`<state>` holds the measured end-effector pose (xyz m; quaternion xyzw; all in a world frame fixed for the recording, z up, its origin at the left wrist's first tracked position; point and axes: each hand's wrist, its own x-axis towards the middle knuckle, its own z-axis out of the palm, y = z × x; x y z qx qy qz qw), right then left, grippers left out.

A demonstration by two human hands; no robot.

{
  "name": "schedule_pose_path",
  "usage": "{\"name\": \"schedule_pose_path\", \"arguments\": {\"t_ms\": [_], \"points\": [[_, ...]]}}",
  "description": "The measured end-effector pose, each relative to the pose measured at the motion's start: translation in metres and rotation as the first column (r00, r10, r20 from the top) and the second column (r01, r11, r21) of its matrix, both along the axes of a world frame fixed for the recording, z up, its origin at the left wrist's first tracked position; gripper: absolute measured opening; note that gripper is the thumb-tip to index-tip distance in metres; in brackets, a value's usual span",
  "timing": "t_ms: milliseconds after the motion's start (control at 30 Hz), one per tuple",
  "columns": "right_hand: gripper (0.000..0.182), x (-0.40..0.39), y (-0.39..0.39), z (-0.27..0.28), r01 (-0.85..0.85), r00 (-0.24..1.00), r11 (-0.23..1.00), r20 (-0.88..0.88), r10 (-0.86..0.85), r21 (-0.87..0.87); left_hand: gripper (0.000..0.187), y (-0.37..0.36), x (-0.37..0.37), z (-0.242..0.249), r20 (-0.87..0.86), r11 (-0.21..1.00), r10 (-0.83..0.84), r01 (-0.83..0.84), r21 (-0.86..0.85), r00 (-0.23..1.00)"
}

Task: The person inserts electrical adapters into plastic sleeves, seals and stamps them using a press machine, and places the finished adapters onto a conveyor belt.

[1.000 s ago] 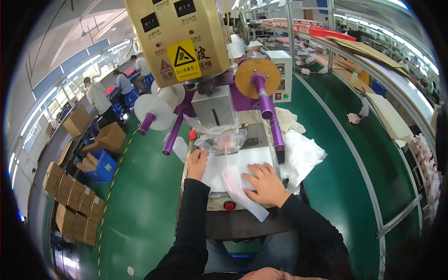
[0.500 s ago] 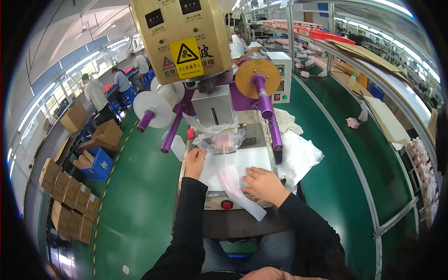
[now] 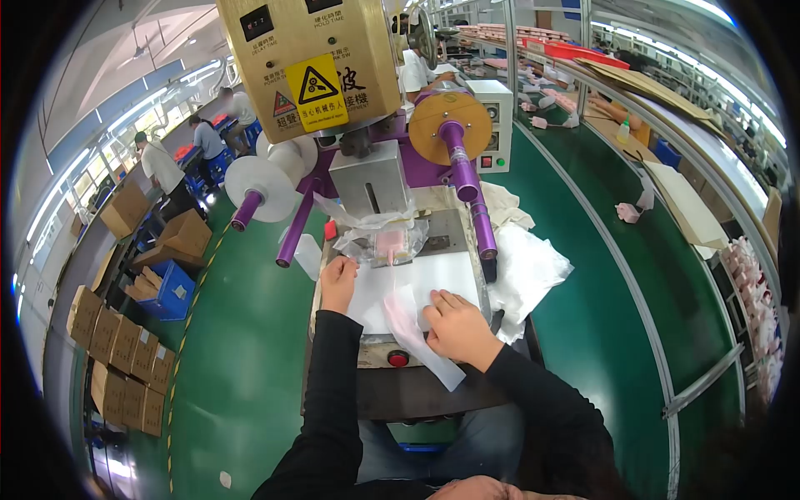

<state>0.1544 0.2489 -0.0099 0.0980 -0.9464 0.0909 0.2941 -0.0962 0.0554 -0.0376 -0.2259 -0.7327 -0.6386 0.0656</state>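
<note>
A welding press with a gold control box [image 3: 312, 67] stands before me, its grey metal head [image 3: 367, 179] above the bed. Under the head lies a pink piece [image 3: 392, 243] amid crumpled clear film [image 3: 348, 245]. From it a pale pink and white translucent strip [image 3: 403, 321] runs toward me across a white sheet [image 3: 446, 277], its end over the front edge. My left hand [image 3: 338, 285] is curled closed at the sheet's left edge; the inside of its fingers is hidden. My right hand [image 3: 460, 328] rests fingers-down on the sheet, beside the strip, fingers extended.
A red button [image 3: 398, 358] sits on the bed's front. White plastic bags [image 3: 527, 279] are bunched at the right. Purple rollers [image 3: 298, 229] and a white film reel [image 3: 260, 191] jut out. A green conveyor [image 3: 596, 275] runs along the right; boxes [image 3: 125, 350] are stacked at left.
The whole view has shifted slightly left as the camera moved. Both hands keep nearly the same places beside the strip, and the pink piece stays under the head.
</note>
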Motion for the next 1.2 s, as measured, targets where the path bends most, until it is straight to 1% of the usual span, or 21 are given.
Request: {"name": "schedule_pose_path", "arguments": {"t_ms": [100, 267, 367, 533, 633, 733, 800, 867, 900, 967, 1000, 1033, 1067, 1100, 1133, 1167, 1200], "points": [[0.037, 0.001, 0.007, 0.002, -0.046, 0.997, 0.998, 0.057, 0.048, -0.037, 0.024, -0.001, 0.0, -0.001, 0.003, 1.0, -0.001, 0.001, 0.01, 1.0], [0.036, 0.002, 0.012, 0.007, -0.06, 0.995, 0.998, 0.078, 0.061, -0.008, 0.025, -0.001, -0.002, -0.004, 0.046, 1.0, -0.001, 0.0, 0.008, 0.999], [0.035, 0.003, 0.014, 0.009, -0.108, 0.991, 0.992, 0.07, 0.113, -0.069, 0.026, -0.001, -0.004, -0.005, 0.017, 1.0, -0.007, 0.007, 0.017, 1.0], [0.032, 0.002, 0.012, 0.009, -0.091, 0.992, 0.993, 0.078, 0.096, -0.072, 0.027, 0.0, 0.0, -0.001, -0.025, 1.0, 0.005, -0.005, -0.003, 1.0], [0.031, 0.0, 0.011, 0.004, -0.068, 0.997, 0.998, 0.046, 0.067, 0.003, 0.027, -0.001, -0.003, -0.005, 0.0, 1.0, 0.009, -0.009, -0.01, 1.0], [0.029, 0.001, 0.013, 0.006, -0.091, 0.996, 0.996, 0.007, 0.091, 0.003, 0.027, -0.002, -0.007, -0.008, -0.002, 1.0, 0.003, -0.003, -0.017, 1.0], [0.028, 0.003, 0.016, 0.017, -0.117, 0.993, 0.993, -0.006, 0.117, 0.003, 0.027, 0.0, -0.01, -0.012, 0.005, 1.0, 0.015, -0.014, -0.021, 1.0], [0.025, 0.011, 0.024, 0.041, -0.188, 0.952, 0.982, 0.242, 0.187, -0.018, 0.026, -0.001, -0.013, -0.016, -0.099, 0.998, 0.027, -0.032, -0.05, 0.995], [0.024, 0.016, 0.025, 0.055, -0.229, 0.905, 0.973, 0.36, 0.227, -0.038, 0.025, -0.001, -0.008, -0.012, -0.101, 0.998, 0.032, -0.037, -0.043, 0.994], [0.02, 0.032, 0.022, 0.087, -0.24, 0.892, 0.967, 0.374, 0.256, -0.09, 0.023, -0.004, -0.003, -0.004, -0.099, 0.996, 0.05, -0.057, -0.068, 0.994], [0.017, 0.04, 0.015, 0.105, -0.302, 0.935, 0.937, 0.139, 0.327, -0.173, 0.022, -0.005, -0.003, -0.004, -0.076, 0.999, 0.023, -0.026, -0.045, 0.997], [0.016, 0.05, 0.012, 0.122, -0.36, 0.933, 0.901, -0.102, 0.346, -0.241, 0.021, -0.004, -0.004, -0.005, -0.046, 1.0, -0.015, 0.014, -0.022, 0.999], [0.017, 0.058, 0.008, 0.135, -0.429, 0.892, 0.863, -0.275, 0.358, -0.267, 0.021, -0.004, -0.003, -0.004, -0.024, 0.998, -0.032, 0.031, -0.055, 0.999], [0.02, 0.07, 0.006, 0.148, -0.487, 0.831, 0.828, -0.439, 0.342, -0.277, 0.02, -0.004, -0.002, -0.001, -0.003, 0.998, -0.005, 0.004, -0.057, 1.0], [0.021, 0.092, 0.009, 0.166, -0.528, 0.816, 0.805, -0.423, 0.394, -0.269, 0.02, -0.003, 0.0, 0.003, 0.019, 0.998, 0.023, -0.022, -0.06, 1.0], [0.023, 0.111, 0.013, 0.18, -0.57, 0.796, 0.779, -0.41, 0.446, -0.26, 0.02, -0.002, -0.001, 0.004, 0.042, 0.996, 0.002, 0.002, -0.092, 0.999], [0.022, 0.119, 0.013, 0.18, -0.608, 0.753, 0.752, -0.482, 0.447, -0.253, 0.02, -0.003, -0.002, 0.005, 0.075, 0.998, -0.005, 0.009, -0.056, 0.997]]}}
